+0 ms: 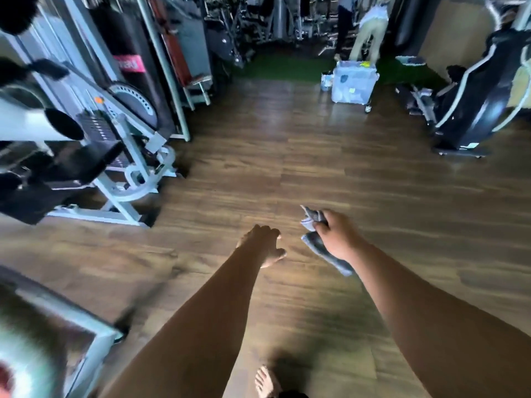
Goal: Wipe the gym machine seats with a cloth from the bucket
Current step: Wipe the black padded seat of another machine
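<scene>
My right hand [336, 237] is closed around a grey cloth [316, 245], which is bunched above the fingers and hangs down below the palm. My left hand [265, 244] is stretched out beside it over the wooden floor, fingers loosely curled and holding nothing. A gym machine [86, 145] with a white frame and a black padded seat [80, 165] stands to my left, well away from both hands. No bucket is clearly visible; a pale translucent container on wheels [353, 81] stands far ahead.
Wooden floor [287, 168] stretches ahead between the machines. A black cardio machine [477, 101] stands at the right. Another person [369, 33] bends over at the back near a green mat. A blurred metal frame [71, 317] is at the lower left. My bare foot [265, 382] shows below.
</scene>
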Demonstrator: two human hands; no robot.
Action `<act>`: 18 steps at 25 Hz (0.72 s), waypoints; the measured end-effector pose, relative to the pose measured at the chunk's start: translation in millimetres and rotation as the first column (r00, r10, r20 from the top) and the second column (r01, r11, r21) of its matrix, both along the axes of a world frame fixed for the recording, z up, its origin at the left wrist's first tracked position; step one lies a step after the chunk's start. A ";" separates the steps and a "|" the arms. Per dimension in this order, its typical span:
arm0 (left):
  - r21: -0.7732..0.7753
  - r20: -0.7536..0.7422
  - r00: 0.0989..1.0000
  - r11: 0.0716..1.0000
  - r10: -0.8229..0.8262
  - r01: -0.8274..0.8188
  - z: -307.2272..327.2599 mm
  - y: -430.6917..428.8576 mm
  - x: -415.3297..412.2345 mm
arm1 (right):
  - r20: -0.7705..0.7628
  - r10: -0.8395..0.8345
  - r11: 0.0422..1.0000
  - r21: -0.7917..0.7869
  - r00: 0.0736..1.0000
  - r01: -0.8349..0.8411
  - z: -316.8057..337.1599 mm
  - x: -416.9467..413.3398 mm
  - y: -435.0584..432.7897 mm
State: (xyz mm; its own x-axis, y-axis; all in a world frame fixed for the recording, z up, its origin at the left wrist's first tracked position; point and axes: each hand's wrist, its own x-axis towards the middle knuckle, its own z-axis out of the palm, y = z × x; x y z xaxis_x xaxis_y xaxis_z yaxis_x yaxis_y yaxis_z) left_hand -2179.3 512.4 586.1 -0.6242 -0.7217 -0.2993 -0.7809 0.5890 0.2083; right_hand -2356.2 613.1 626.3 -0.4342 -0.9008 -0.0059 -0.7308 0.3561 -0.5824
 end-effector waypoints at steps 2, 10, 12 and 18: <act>0.006 -0.002 0.998 0.998 0.066 -0.066 -7.0 -54.3 2.4 | -0.009 0.062 0.998 0.011 0.998 -0.061 -5.0 -4.8 -62.5; -0.033 0.016 0.965 0.965 0.261 -0.261 9.7 -268.3 20.2 | 0.033 0.229 0.973 -0.023 0.973 -0.229 0.7 -4.8 -311.2; -0.034 0.016 0.952 0.952 0.305 -0.304 5.7 -320.1 23.0 | 0.040 0.286 0.958 -0.030 0.957 -0.285 1.4 -3.7 -373.7; -0.055 -0.014 0.865 0.863 0.502 -0.502 -1.3 -466.7 32.6 | 0.030 0.463 0.886 -0.026 0.886 -0.462 4.0 -5.4 -563.9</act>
State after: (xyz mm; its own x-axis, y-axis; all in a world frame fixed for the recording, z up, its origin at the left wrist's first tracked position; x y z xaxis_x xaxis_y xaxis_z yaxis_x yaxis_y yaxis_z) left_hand -2146.7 45.7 584.8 -0.1733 -0.9524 -0.2506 -0.9740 0.1281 0.1869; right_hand -2361.6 49.1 630.3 0.0318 -0.9995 0.0049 -0.7896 -0.0282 -0.6130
